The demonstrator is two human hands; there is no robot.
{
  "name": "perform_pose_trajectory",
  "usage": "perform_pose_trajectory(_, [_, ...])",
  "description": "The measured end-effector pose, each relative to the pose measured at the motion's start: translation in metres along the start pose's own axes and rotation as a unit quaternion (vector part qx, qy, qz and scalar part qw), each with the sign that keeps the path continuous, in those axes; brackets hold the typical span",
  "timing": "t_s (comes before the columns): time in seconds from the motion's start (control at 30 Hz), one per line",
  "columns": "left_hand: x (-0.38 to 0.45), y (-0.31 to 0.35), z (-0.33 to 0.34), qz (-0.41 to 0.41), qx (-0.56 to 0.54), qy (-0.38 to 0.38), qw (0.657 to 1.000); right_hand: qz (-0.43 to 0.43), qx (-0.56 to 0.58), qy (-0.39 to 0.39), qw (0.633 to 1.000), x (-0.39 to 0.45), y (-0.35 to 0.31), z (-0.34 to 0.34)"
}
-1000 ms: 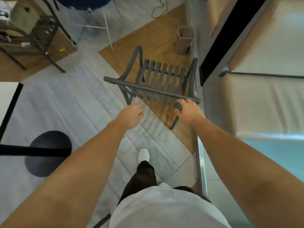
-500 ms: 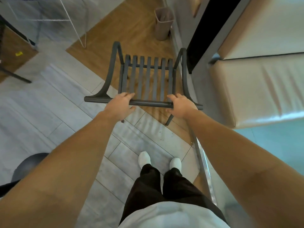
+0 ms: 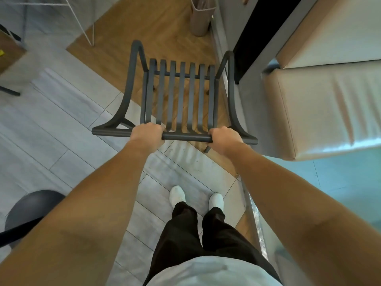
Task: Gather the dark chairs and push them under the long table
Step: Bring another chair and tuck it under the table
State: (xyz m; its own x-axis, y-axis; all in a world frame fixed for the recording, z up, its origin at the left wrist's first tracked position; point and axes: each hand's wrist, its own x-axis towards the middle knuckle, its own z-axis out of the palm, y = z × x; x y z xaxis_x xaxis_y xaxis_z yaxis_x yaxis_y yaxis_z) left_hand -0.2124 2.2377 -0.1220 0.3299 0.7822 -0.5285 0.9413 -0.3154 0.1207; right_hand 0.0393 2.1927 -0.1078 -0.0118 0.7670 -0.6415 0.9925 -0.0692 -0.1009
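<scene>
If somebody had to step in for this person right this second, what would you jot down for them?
Left hand: grips the top rail of the dark slatted chair.
Right hand: grips the same rail, nearer the right end.
Chair: on the floor straight ahead, a cushioned bench beside it on the right.
Done: chair is held with both hands.
Left: the long table is not in view; take this chair to it, push it under, then gather the other dark chairs.
</scene>
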Motion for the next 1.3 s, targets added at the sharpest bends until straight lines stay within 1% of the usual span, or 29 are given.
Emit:
perform_pose_trajectory(0.1, [-0.003,0.002,0.001,-0.01,0.019,0.007,1.0,0.002,-0.003,-0.003,1.0,0.0,-0.003,-0.001])
perform_pose_trajectory(0.3, [-0.014,0.013,0.001,-0.034,0.041,-0.001,0.999,-0.017,-0.037,0.002,0.999,-0.003,0.0,-0.001])
perform_pose_trajectory(0.47, [-0.035,0.031,0.015,-0.066,0.046,-0.003,0.997,-0.059,-0.091,0.01,0.994,-0.01,0.011,0.005])
perform_pose_trajectory(0.6, [-0.054,0.044,0.033,-0.103,0.005,-0.01,0.995,-0.106,-0.123,0.018,0.986,-0.016,0.021,0.012])
perform_pose_trajectory(0.77, [-0.084,0.078,0.061,-0.164,-0.044,-0.003,0.985,-0.172,-0.186,0.004,0.967,-0.022,0.036,0.018])
perform_pose_trajectory(0.93, [-0.115,0.12,0.083,-0.242,-0.075,0.002,0.967,-0.219,-0.246,-0.007,0.944,-0.029,0.048,0.021])
perform_pose_trajectory(1.17, [-0.156,0.184,0.106,-0.32,-0.113,0.002,0.941,-0.275,-0.315,-0.02,0.908,-0.038,0.057,0.023])
perform_pose_trajectory(1.3, [-0.174,0.211,0.122,-0.352,-0.157,-0.003,0.923,-0.3,-0.346,-0.014,0.889,-0.045,0.055,0.028])
